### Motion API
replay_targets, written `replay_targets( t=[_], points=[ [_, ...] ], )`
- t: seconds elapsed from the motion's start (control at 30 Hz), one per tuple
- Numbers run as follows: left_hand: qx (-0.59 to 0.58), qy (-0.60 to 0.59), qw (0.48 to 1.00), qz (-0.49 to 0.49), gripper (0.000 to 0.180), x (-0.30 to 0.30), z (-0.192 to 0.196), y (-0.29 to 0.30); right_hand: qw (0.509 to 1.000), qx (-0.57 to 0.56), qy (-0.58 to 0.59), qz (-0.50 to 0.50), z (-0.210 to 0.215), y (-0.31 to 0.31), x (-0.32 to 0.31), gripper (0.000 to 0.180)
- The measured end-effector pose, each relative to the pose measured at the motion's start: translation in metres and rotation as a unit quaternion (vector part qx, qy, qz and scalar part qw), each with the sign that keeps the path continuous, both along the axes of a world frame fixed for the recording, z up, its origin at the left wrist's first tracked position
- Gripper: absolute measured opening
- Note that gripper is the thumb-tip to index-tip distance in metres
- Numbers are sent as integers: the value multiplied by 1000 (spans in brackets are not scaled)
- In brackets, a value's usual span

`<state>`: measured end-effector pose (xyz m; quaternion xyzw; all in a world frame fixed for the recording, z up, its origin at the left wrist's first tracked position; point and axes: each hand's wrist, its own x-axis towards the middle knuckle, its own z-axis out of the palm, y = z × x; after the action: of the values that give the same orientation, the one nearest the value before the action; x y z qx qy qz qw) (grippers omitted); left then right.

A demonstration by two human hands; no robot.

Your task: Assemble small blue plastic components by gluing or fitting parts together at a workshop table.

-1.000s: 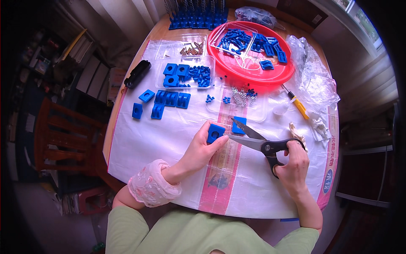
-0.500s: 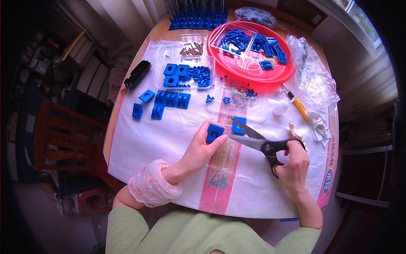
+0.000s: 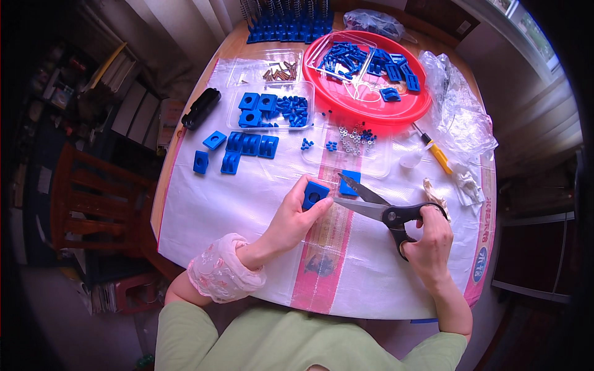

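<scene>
Between the thumb and fingers of my left hand is a square blue plastic part with a round hole. My right hand grips black-handled scissors by the loops. Their blades are spread, and the lower blade's tip meets the left thumb and the edge of the blue part. The upper blade passes over another blue plastic piece lying on the table covering. Whether the lower blade presses on the part is too small to tell.
Beyond my hands stand a clear tray of blue parts, a tray of screws and a red round tray. Loose blue blocks lie left. A yellow-handled screwdriver, crumpled plastic and a black case lie around.
The blue part in my left hand has tilted slightly. Both hands and the scissors stay in nearly the same place.
</scene>
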<state>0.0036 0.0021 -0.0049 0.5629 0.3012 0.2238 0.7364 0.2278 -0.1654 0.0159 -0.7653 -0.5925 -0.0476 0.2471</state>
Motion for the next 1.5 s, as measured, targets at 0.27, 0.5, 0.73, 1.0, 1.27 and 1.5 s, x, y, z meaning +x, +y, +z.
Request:
replay_targets(
  t=[0.27, 0.5, 0.73, 1.0, 1.27, 1.5],
  points=[
    [2, 10, 1000, -8, 15, -1, 2, 1, 1000, -1, 4, -7, -2, -1, 1, 39],
    [1, 33, 999, -7, 18, -2, 5, 1, 1000, 6, 12, -14, -2, -1, 0, 39],
    [-202, -66, 977, 11, 23, -1, 6, 3, 999, -3, 20, -40, -1, -2, 3, 39],
    [-245, -89, 965, 14, 25, -1, 11, 5, 999, 4, 21, -38, -2, -1, 3, 40],
    [-229, -70, 971, -2, 17, -1, 11, 5, 1000, 4, 16, -24, -3, -2, 4, 40],
    [-281, -92, 955, 29, 37, -2, 11, 7, 1000, 3, 17, -22, -3, -3, 4, 42]
  ],
)
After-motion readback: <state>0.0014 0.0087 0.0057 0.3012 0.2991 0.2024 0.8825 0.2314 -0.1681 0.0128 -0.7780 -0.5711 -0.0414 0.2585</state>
